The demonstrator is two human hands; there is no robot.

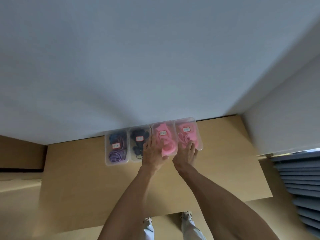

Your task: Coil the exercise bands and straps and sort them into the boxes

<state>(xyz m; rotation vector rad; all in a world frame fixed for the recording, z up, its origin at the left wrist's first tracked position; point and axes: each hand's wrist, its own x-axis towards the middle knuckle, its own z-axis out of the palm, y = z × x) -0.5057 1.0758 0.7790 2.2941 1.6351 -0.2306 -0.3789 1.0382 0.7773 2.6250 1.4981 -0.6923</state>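
I see four clear plastic boxes in a row on a tan table (86,170), pushed up against a pale wall (138,66). Each box has a small white label on top. The far left box (116,148) holds a blue band and a purple coiled band (115,156). The next box (139,143) holds dark straps (138,135). The third box (163,138) is full of pink bands (167,146), and some of the pink spills over its near edge. The fourth box (188,134), on the right end, holds more pink bands (189,135) too. My left hand (153,155) lies on the near end of the third box, fingers spread and mostly straight, with the thumb just by the pink band that hangs over. I cannot tell if it pinches the band. My right hand (186,155) reaches to the near end of the fourth box, fingers touching the pink band there. The picture is blurry, so I cannot tell if those fingers hold it. Down below I see two shoes (186,214) on the floor, and blue blinds (297,179) on the right.
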